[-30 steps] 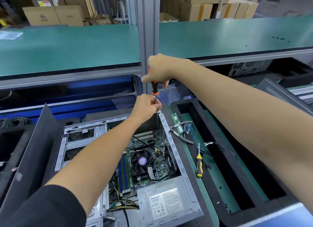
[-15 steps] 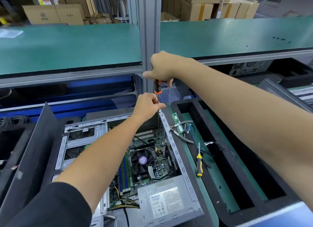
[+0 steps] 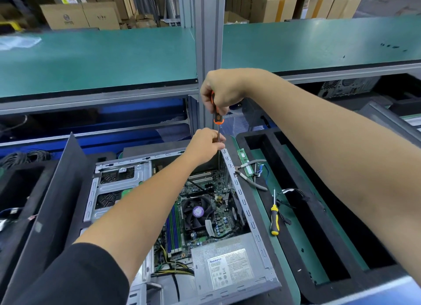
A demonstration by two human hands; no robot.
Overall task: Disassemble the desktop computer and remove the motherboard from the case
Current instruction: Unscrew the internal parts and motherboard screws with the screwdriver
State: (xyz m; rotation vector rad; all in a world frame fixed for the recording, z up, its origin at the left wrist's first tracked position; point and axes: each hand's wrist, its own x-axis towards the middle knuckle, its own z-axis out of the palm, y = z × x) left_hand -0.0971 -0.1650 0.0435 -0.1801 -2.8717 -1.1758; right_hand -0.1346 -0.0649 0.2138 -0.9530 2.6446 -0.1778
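At centre frame my right hand (image 3: 224,92) grips the orange-handled screwdriver (image 3: 218,116) upright while my left hand (image 3: 205,144) pinches its shaft to steady the tip on the motherboard (image 3: 211,204), seated in the open case (image 3: 248,204) below.

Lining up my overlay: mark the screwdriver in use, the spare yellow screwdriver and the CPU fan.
Orange-black screwdriver (image 3: 218,119), head view, lower end of its handle.
Yellow screwdriver (image 3: 274,220), head view, middle of its handle.
CPU fan (image 3: 197,211), head view, purple hub sticker.
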